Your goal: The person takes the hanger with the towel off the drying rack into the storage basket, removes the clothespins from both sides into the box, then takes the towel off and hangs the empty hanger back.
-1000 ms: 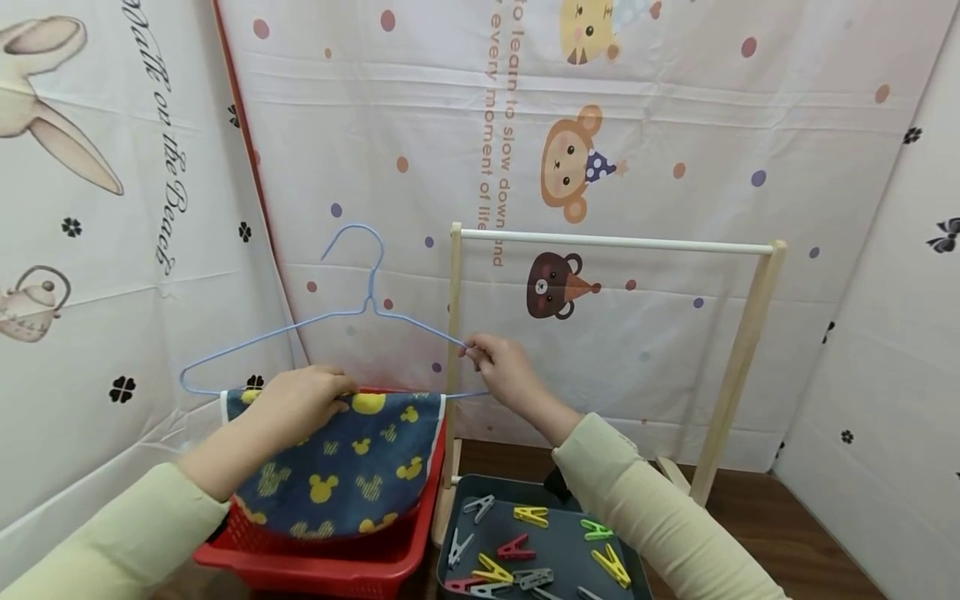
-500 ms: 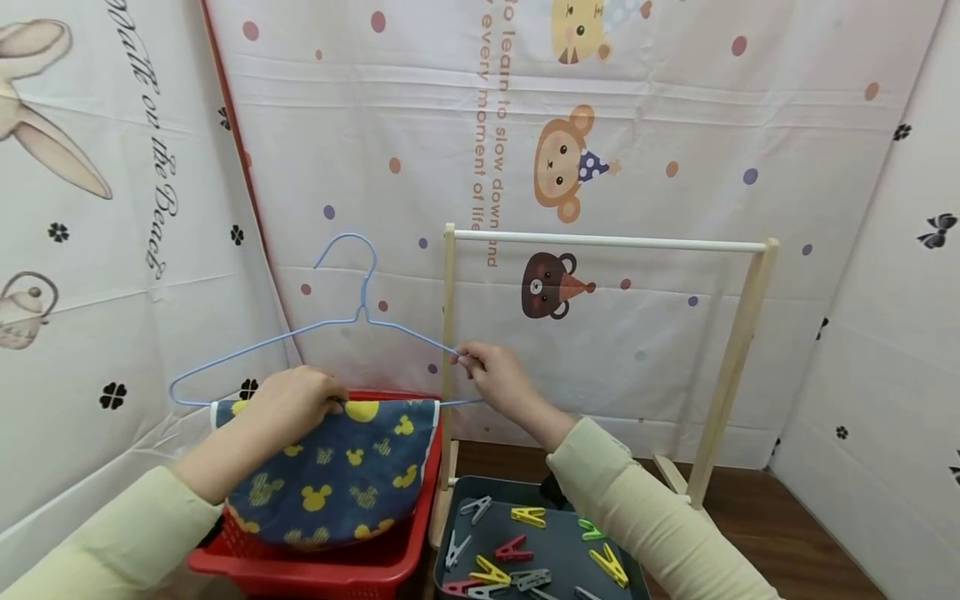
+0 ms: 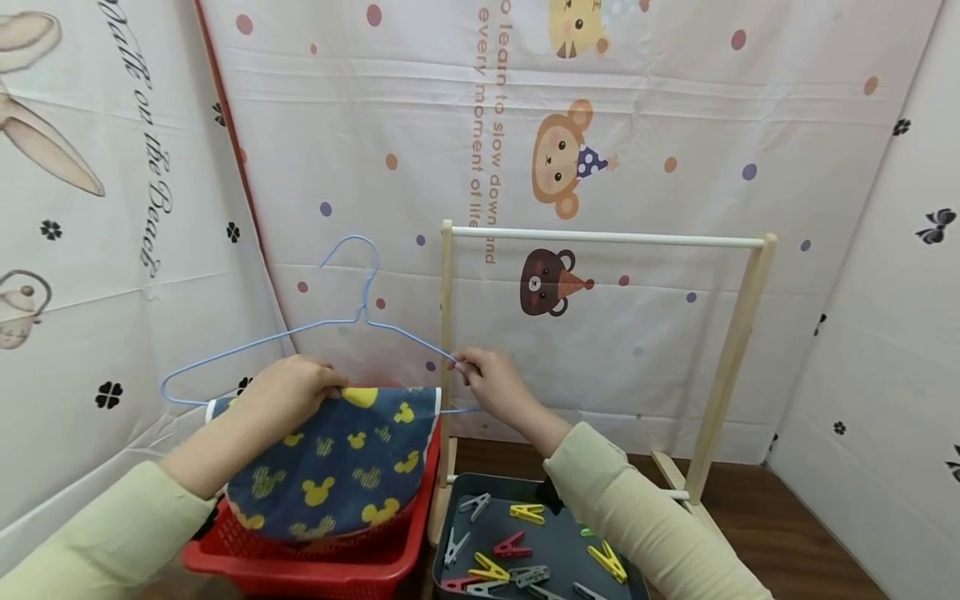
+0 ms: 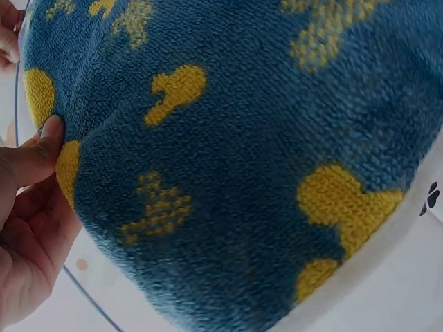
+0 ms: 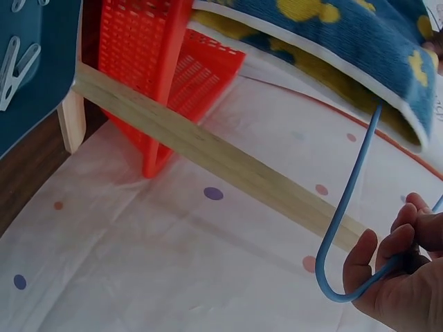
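A light blue wire hanger [image 3: 405,328] is held upright in the head view, its hook at the top. Folded over its bottom bar hangs a dark blue towel [image 3: 341,467] with yellow mouse-head shapes and white edging. My left hand [image 3: 288,390] pinches the towel's top fold between thumb and fingers, as the left wrist view also shows. Near the hanger's right end, my right hand [image 3: 495,382] grips the sloping wire; the right wrist view shows its fingers curled round the blue wire [image 5: 339,214]. The towel hides the middle of the bottom bar.
Below the towel stands a red plastic basket [image 3: 315,575]. To its right, a dark tray [image 3: 555,546] holds several clothespins, among them a yellow clothespin [image 3: 606,562]. Behind is a wooden rack [image 3: 731,375] with a white rail [image 3: 607,237]. Printed cloth walls surround the table.
The hanger and both hands have shifted slightly left and down in the head view. The towel's top edge has risen a little above the bar in the last half second. Both grips stay the same.
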`<state>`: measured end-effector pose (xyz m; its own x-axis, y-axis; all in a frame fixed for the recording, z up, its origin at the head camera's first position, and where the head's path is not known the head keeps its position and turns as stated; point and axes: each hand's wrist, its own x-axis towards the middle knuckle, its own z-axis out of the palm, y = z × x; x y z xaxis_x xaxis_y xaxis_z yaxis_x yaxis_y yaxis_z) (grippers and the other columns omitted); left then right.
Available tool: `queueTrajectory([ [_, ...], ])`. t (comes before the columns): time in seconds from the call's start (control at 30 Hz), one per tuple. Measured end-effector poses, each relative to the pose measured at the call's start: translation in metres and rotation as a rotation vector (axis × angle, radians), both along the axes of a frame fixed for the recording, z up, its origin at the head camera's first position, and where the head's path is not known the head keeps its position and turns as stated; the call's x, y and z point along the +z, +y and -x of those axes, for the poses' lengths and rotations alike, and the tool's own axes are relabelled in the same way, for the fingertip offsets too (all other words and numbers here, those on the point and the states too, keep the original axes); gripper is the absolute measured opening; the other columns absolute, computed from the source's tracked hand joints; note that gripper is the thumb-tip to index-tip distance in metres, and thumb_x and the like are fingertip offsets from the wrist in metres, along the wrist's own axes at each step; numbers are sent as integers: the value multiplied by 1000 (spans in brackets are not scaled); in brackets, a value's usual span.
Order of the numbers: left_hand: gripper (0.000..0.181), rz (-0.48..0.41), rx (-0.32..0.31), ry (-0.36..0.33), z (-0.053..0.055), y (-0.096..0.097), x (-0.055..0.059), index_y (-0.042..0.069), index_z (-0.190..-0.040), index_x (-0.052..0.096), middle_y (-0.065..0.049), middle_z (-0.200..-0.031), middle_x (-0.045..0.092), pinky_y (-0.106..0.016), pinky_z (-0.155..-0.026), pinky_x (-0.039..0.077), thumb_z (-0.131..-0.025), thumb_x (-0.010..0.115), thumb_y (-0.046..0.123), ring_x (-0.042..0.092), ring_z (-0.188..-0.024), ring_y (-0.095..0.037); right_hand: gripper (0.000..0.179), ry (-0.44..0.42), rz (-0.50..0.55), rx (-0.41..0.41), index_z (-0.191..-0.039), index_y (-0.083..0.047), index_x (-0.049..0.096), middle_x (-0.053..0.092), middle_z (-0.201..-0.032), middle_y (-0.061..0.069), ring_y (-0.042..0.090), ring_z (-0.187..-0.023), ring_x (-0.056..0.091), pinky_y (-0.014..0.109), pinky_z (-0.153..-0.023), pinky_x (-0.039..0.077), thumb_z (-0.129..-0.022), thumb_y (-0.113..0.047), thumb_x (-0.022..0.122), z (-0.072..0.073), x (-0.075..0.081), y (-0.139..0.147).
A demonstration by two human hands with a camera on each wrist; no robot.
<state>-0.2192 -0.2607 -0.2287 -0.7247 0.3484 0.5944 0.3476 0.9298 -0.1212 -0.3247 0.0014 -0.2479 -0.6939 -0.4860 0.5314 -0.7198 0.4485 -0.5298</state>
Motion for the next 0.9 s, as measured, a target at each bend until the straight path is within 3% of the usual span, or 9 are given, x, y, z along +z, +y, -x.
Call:
queueTrajectory([
  [0.27, 12, -3, 10, 16, -2, 4, 11, 9, -93, 82, -2, -75, 70, -37, -64, 57, -87, 75, 1, 66, -67, -18, 18, -3, 10, 12, -103, 0, 73, 61, -75, 13, 13, -59, 36, 21, -55, 30, -104, -6, 55, 0, -9, 1],
  [0.67, 13, -34, 7, 19, -6, 4, 25, 5, -97, 81, -8, -85, 76, -42, -71, 61, -87, 75, 1, 72, -75, -24, 18, 27, -17, 42, -106, 3, 71, 65, -78, 18, 9, -59, 40, 20, -56, 34, -104, -3, 55, 0, -23, -3],
  [0.9, 14, -31, -28, 89, -10, 3, 35, 2, -98, 81, -13, -90, 77, -47, -77, 61, -86, 75, -3, 74, -82, -31, 21, -27, -37, 42, -112, 1, 71, 67, -85, 20, 11, -59, 38, 21, -56, 32, -105, -2, 51, 0, -30, -5],
])
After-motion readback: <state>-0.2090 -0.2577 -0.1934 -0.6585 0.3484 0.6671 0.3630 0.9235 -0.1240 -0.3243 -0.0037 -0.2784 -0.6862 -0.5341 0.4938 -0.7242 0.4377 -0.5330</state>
